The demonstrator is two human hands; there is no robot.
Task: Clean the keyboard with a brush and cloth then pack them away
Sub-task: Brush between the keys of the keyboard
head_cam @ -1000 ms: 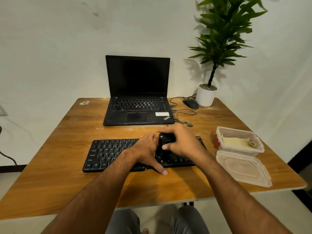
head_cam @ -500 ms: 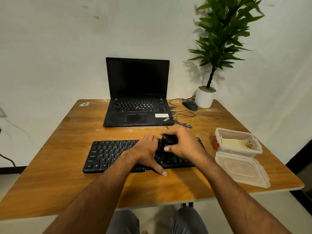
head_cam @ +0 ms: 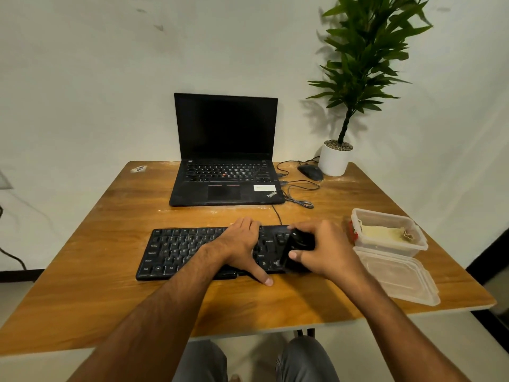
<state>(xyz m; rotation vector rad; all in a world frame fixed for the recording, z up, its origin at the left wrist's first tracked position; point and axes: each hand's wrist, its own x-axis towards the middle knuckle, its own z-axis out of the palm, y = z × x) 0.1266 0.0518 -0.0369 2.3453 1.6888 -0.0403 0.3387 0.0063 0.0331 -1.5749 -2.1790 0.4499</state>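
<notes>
the brush [head_cam: 298, 248] is gripped by the right hand [head_cam: 326, 248] over the keyboard's [head_cam: 176, 250] right end, steadied by the flat left hand [head_cam: 239, 244]; wiping with the boxed cloth [head_cam: 381, 233] and packing remain.

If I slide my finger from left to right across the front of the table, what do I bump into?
Keyboard → left hand → brush in the right hand → plastic box with its lid in front.
</notes>
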